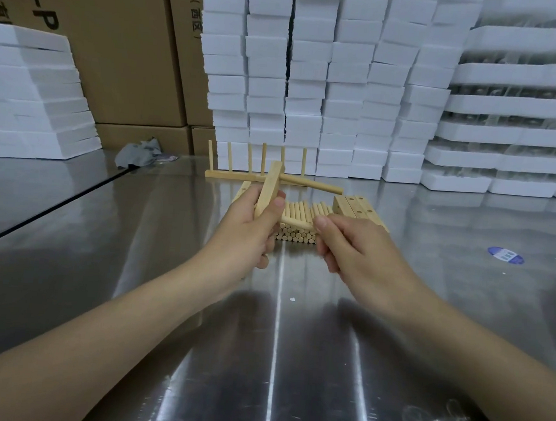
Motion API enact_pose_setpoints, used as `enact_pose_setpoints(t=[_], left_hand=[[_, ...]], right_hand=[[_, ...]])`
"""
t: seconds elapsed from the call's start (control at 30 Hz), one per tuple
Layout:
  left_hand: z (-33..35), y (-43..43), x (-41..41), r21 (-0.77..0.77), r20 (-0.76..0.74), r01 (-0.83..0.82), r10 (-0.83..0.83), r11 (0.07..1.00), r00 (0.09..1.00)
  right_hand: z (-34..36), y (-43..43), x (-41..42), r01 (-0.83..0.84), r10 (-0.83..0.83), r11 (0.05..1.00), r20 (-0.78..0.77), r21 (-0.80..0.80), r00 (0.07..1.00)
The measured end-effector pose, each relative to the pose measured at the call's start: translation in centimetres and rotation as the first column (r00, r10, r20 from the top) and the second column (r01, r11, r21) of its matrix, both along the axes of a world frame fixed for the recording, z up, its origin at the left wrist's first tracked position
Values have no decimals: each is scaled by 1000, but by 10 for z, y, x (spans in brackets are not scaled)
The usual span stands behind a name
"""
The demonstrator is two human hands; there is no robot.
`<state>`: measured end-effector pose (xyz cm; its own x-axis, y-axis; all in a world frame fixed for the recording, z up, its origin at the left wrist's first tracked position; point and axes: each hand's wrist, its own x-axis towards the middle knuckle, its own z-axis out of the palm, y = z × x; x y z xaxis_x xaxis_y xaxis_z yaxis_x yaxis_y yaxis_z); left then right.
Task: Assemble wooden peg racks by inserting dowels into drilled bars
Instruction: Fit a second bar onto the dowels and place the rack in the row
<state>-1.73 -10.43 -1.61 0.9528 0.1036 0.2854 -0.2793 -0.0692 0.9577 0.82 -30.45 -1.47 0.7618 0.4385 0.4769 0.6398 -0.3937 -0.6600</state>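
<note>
At frame centre our left hand (252, 228) grips a bar (269, 187) with one dowel (311, 183) seated; our right hand (349, 244) pinches at the dowel pile (297, 218). A skewed dowel could jam in its hole.

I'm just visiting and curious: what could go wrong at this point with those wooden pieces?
The bar in the left hand already carries one dowel sticking sideways; it might swing into the finished rack close behind. The right hand, reaching into the dowel pile, could send round dowels rolling across the steel table.
</note>
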Motion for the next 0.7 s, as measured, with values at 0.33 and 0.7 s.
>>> enact_pose_setpoints(t=[0.33, 0.7], left_hand=[[8, 3, -1, 14, -6, -2, 2, 1000, 1000], [6, 0, -2, -30, -14, 10, -10, 1000, 1000]], right_hand=[[2, -1, -4, 46, -42, 996, 60, -71, 997], [8, -2, -7, 7, -9, 1000, -50, -22, 999]])
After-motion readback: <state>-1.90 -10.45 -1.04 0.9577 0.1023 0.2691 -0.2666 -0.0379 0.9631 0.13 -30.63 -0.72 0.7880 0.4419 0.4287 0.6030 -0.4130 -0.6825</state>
